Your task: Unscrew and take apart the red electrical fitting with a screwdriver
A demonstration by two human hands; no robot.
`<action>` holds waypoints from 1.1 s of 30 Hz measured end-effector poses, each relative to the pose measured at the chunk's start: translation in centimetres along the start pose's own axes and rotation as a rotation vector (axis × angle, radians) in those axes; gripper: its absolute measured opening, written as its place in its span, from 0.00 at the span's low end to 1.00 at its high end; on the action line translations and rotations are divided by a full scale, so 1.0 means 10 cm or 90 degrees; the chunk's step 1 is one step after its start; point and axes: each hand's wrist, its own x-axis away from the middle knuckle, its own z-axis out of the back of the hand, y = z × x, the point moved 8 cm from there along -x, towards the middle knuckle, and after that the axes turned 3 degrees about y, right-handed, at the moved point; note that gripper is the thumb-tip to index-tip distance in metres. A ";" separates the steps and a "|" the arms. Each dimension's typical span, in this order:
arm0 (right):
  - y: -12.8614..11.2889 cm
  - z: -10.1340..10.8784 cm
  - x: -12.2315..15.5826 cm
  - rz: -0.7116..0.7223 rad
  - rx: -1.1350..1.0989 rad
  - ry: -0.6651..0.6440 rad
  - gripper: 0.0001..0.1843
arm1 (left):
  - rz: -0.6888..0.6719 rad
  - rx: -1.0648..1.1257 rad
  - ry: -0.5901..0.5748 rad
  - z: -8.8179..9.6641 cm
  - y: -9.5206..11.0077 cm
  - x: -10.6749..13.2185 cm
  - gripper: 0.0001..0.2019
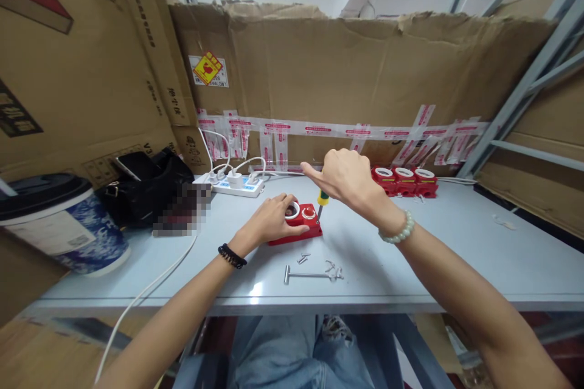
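On the table lies a red plastic housing with white rings on its top face. My left hand grips its left end, thumb along the near side and fingers over the top. A screwdriver with a yellow and green handle stands nearly upright, its tip at a screw near the housing's right end. Closed round the top of that handle is my right hand, the thumb pointing left. Closer to me are a few loose screws, a metal T-handle tool and small clear pieces at its right end.
Several similar red housings stand at the back right with small white bits before them. A power strip with plugged-in chargers lies behind my left hand. A black bag, a large cup and a white cable occupy the left.
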 end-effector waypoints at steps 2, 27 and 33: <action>-0.02 0.02 -0.02 0.028 -0.012 -0.041 0.28 | 0.003 0.002 -0.001 0.00 0.00 0.00 0.24; -0.18 -0.07 0.00 0.199 -0.112 -0.244 0.07 | 0.013 0.015 -0.022 0.00 -0.03 0.02 0.23; -0.14 0.00 0.18 0.314 -0.092 -0.391 0.14 | 0.010 0.018 -0.027 0.03 -0.01 0.02 0.22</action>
